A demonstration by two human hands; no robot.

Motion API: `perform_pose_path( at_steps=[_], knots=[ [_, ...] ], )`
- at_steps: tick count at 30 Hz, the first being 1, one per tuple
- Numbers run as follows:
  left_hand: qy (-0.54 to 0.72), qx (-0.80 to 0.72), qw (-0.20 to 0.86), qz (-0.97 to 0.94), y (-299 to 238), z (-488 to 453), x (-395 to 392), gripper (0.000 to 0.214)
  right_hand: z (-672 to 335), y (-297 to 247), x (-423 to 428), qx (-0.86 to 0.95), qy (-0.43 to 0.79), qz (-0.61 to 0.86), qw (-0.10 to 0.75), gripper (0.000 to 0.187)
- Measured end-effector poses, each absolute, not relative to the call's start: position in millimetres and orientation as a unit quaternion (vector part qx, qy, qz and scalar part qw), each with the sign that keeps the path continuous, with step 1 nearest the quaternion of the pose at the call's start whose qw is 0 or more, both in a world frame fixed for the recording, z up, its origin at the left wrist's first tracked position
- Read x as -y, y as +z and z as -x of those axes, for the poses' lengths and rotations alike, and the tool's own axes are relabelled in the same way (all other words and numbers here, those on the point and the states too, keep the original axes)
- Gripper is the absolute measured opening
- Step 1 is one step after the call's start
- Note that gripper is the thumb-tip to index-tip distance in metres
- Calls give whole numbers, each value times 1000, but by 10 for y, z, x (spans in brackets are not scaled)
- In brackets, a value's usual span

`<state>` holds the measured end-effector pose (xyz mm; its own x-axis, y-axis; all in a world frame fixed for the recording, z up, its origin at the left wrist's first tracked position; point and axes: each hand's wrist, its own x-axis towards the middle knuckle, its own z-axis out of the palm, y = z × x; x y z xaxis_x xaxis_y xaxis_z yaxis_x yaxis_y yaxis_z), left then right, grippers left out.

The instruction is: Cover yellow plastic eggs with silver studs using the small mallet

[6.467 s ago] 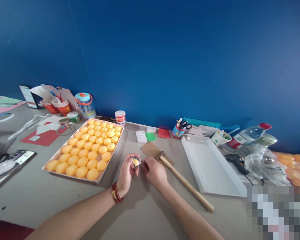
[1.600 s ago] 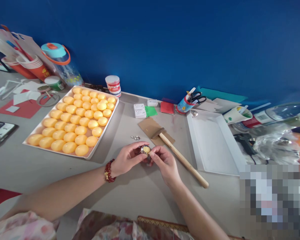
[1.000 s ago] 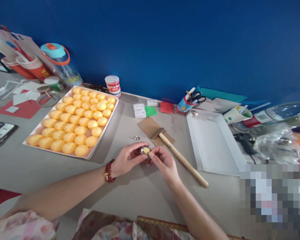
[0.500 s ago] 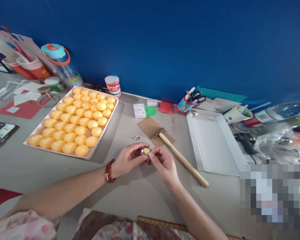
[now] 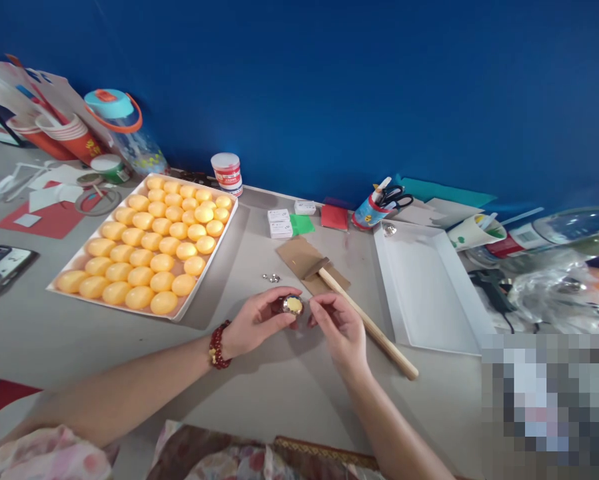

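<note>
My left hand (image 5: 259, 319) is closed around a small round piece (image 5: 292, 305) with a dark metal rim and a yellow face, held just above the grey table. My right hand (image 5: 340, 325) sits a little to the right of it, fingers curled, thumb and forefinger pinched together; whether anything is between them I cannot make out. A red bead bracelet (image 5: 217, 344) circles my left wrist. Just behind my right hand, a wooden mallet (image 5: 364, 320) rests on a brown card (image 5: 299, 257).
A white tray of several yellow balls (image 5: 152, 243) stands to the left; an empty white tray (image 5: 426, 290) to the right. Small metal bits (image 5: 271, 277) lie behind my hands. Cups, a jar (image 5: 227, 173), a scissors cup (image 5: 374, 208), paper and bottles line the blue wall.
My right hand has drawn away to the right from the round piece, which it was touching half a second ago. My left hand keeps holding the piece in place.
</note>
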<state>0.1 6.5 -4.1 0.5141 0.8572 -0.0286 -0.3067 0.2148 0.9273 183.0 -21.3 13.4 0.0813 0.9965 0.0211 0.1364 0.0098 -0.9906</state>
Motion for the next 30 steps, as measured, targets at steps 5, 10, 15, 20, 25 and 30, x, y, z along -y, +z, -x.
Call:
perform_pose_path(
  at_steps=[5,10,15,20,25,30],
  knots=[
    [400,-272,747,-455,-46,13,-87,36,-2213,190,41,673,195,644,308,18],
    [425,-292,741,-431,-93,34,-118,36,-2459,124,-29,736,47,665,116,24],
    [442,-323,720,-426,-96,35,-117,39,-2452,86,-33,739,47,662,118,24],
    [468,-331,712,-405,-102,20,-132,39,-2411,207,-25,737,53,646,189,29],
    [486,-322,719,-379,-112,-7,-165,32,-2339,428,90,755,143,558,314,24],
    [496,-324,720,-362,-84,-26,-168,34,-2272,524,182,785,165,502,323,21]
  ],
)
